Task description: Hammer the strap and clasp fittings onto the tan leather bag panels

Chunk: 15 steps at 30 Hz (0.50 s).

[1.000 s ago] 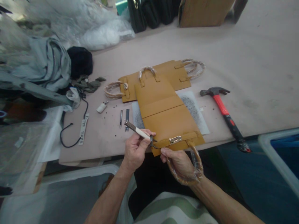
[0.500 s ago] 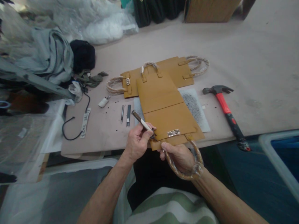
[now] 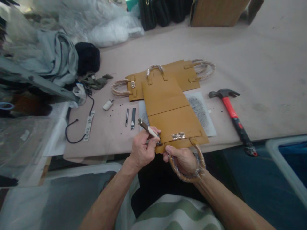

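My left hand (image 3: 145, 145) is closed round a slim hand tool (image 3: 147, 128) with a dark metal upper end and a white-wrapped middle. Its lower end is at the left edge of a mustard-tan leather bag panel (image 3: 168, 95); fingers hide the exact contact. With thumb and fingers my right hand (image 3: 183, 158) pinches the panel's near edge beside a handle base. The plastic-wrapped handle (image 3: 201, 159) loops round that hand. A silver clasp (image 3: 178, 136) sits on the panel near this edge. Beneath lies a second tan panel (image 3: 192, 74) with wrapped handles at both ends.
A claw hammer (image 3: 231, 111) with a red and black handle lies at right. Two slim metal tools (image 3: 133, 118) rest left of the panels, near a small white object (image 3: 108, 104) and a black cord (image 3: 67, 134). A speckled pale slab (image 3: 200, 110) lies underneath. A cardboard box (image 3: 217, 12) stands behind.
The tool in my left hand has tipped slightly, and that hand has shifted a little. My right hand keeps its pinch on the panel edge. The whole view has shifted slightly.
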{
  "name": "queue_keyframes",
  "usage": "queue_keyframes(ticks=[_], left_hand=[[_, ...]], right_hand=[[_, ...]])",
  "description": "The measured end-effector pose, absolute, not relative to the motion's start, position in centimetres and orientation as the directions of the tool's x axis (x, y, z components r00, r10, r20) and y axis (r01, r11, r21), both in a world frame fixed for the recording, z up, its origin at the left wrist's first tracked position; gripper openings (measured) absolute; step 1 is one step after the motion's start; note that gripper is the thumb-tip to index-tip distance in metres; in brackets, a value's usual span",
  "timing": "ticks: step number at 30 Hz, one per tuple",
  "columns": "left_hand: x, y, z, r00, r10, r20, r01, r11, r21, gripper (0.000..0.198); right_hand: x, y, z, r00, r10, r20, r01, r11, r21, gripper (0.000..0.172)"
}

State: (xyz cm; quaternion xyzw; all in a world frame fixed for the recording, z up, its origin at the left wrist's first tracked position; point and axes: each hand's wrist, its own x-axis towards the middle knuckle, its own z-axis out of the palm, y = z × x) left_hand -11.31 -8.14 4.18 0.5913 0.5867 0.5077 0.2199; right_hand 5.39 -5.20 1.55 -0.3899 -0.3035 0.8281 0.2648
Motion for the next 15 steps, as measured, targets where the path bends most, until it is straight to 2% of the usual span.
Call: queue_keyframes(ticks=[6, 12, 15], left_hand=[[-12.3, -6.6, 5.1, -0.165, 0.921, 0.352, 0.483, -0.236, 0.843, 0.013], [-13.3, -4.5, 4.5, -0.152, 0.914, 0.376, 0.51, -0.253, 0.822, 0.013], [-13.5, -4.3, 3.7, -0.13, 0.913, 0.387, 0.506, -0.274, 0.818, 0.014]], right_hand=[[4.2, -3.9, 2.7, -0.568, 0.677, -0.469, -0.242, -0.681, -0.691, 0.036], [3.4, -2.0, 2.7, -0.569, 0.621, -0.539, -0.218, -0.746, -0.629, 0.046], [3.7, -2.1, 2.5, -0.595, 0.616, -0.516, -0.209, -0.738, -0.641, 0.042]])
